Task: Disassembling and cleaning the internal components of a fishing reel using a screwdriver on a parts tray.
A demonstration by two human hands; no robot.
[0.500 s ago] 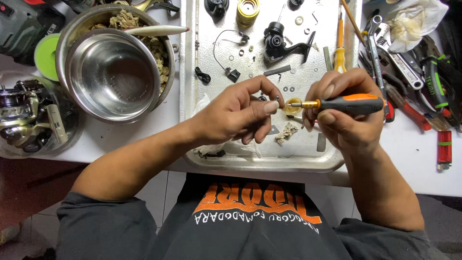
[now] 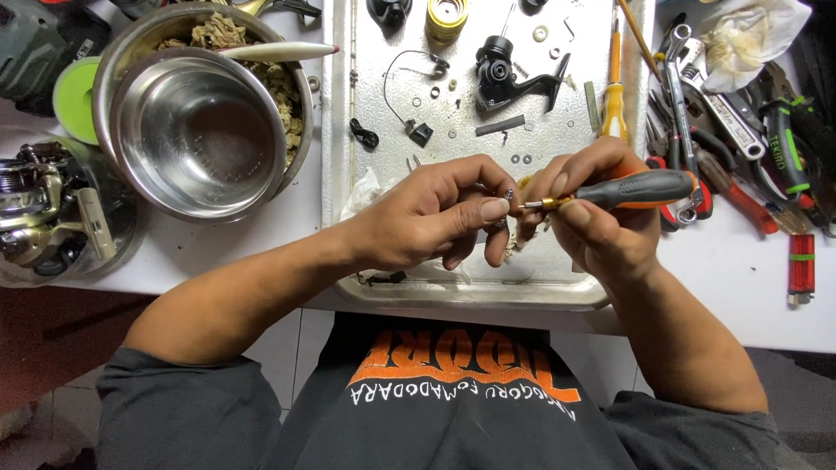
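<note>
The small metal part sits pinched between the thumb and forefinger of the left hand, held just above the near half of the metal tray. The tip of the orange-and-black screwdriver meets it from the right, shaft roughly level. The right hand has its fingers closed round the handle, thumb lying along the top. The part is too small to tell what it is; it looks like a screw head or a tiny fitting.

To do this well, I judge the blade should stay square in its seat and be turned with light pressure, both wrists kept low over the tray so anything that slips lands inside the rim rather than on the floor.

Farther up the tray lie a black reel body, a yellow spool, several washers and a second screwdriver with a yellow handle. Left of the tray stand 2 nested steel bowls; right of it is a heap of pliers and wrenches.
</note>
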